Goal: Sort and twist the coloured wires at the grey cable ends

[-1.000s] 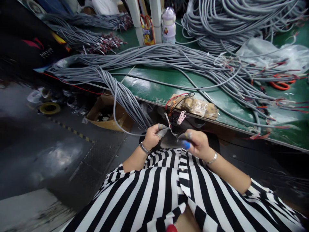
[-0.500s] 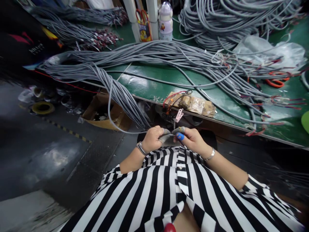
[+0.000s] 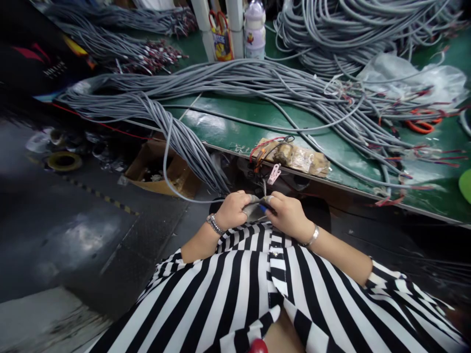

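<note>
My left hand [image 3: 232, 210] and my right hand [image 3: 287, 214] meet just below the edge of the green bench [image 3: 235, 127], both closed in a pinch on the end of a thin grey cable [image 3: 168, 166]. Grey finger covers sit on my fingertips, with a blue one half hidden on my right hand. The cable loops down from the big grey cable bundle [image 3: 184, 137] that hangs over the bench edge. A small pink clip [image 3: 274, 174] and red wires [image 3: 259, 149] hang right above my hands.
Piles of grey cable [image 3: 331, 39] cover the bench, with a clear plastic bag [image 3: 412, 73], orange-handled cutters [image 3: 419, 126], a bottle [image 3: 253, 30] and a taped brown block [image 3: 298, 158]. An open cardboard box [image 3: 162, 169] and a tape roll [image 3: 65, 161] lie on the dark floor at left.
My hands have come together from slightly apart, and my right hand has turned knuckles up, hiding most of the blue finger cover. The view has shifted a little.
</note>
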`<state>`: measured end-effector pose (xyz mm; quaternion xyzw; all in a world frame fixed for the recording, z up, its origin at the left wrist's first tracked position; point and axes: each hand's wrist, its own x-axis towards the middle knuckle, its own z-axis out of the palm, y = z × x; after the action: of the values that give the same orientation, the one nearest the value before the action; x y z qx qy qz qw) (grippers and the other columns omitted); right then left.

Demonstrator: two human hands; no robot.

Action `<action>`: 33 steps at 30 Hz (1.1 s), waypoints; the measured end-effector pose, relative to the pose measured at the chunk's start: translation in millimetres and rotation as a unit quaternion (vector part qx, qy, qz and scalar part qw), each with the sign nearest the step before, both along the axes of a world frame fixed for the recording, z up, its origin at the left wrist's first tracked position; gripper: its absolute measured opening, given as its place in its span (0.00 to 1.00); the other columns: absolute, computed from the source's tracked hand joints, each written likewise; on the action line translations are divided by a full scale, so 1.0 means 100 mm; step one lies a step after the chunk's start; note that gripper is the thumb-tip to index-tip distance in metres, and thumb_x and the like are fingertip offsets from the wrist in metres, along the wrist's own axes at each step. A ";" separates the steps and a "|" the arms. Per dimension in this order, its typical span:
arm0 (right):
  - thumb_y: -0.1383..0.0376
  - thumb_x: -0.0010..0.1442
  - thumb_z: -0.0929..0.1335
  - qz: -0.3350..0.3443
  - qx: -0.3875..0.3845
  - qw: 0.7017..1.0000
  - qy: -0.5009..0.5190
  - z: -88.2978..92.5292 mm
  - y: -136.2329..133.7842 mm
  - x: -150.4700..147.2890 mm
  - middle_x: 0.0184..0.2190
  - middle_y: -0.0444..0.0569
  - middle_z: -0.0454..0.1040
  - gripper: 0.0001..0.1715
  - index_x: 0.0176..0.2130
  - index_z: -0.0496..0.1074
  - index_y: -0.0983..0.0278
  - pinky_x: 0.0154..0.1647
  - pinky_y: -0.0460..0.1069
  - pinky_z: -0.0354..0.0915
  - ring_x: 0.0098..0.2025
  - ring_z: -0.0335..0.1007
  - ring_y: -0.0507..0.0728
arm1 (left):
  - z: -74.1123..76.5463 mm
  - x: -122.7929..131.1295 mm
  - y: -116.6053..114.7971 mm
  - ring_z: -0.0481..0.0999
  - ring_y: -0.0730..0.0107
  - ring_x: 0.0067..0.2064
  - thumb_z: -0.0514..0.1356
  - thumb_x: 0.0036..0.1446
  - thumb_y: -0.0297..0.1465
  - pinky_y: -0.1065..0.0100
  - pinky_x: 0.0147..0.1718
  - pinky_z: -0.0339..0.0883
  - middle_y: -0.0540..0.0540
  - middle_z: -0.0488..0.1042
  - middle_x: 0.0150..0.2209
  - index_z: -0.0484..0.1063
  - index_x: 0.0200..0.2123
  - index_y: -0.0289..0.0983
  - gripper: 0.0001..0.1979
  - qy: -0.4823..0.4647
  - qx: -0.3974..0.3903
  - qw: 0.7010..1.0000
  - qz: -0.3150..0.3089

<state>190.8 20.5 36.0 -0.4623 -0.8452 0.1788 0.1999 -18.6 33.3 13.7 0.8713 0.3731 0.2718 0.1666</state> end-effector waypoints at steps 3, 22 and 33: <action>0.63 0.56 0.67 -0.072 -0.133 0.968 0.199 -0.05 0.06 0.02 0.24 0.46 0.70 0.06 0.32 0.72 0.65 0.27 0.47 0.59 0.26 0.64 0.52 | 0.00 -0.03 -0.02 0.69 0.67 0.30 0.56 0.57 0.27 0.66 0.31 0.63 0.46 0.73 0.26 0.75 0.36 0.35 0.08 0.008 -0.001 1.000 -0.010; 0.53 0.41 0.78 0.032 -0.520 0.792 0.318 -0.11 0.19 0.25 0.24 0.44 0.74 0.23 0.29 0.74 0.68 0.27 0.45 0.62 0.25 0.65 0.48 | -0.09 -0.05 -0.16 0.75 0.65 0.30 0.55 0.55 0.26 0.64 0.33 0.70 0.45 0.78 0.29 0.72 0.44 0.36 0.13 -0.032 0.084 0.995 -0.051; 0.55 0.43 0.77 -0.103 -0.432 0.789 0.424 -0.21 -0.01 0.01 0.22 0.42 0.70 0.19 0.27 0.72 0.66 0.24 0.45 0.60 0.22 0.62 0.48 | -0.05 -0.01 -0.19 0.76 0.65 0.32 0.55 0.55 0.27 0.65 0.34 0.71 0.46 0.79 0.31 0.62 0.61 0.35 0.28 -0.071 0.075 0.994 -0.047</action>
<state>191.4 19.9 14.6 -0.4624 -0.4573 0.6817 0.3353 -20.0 14.7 8.7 0.8765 0.2976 0.3519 0.1394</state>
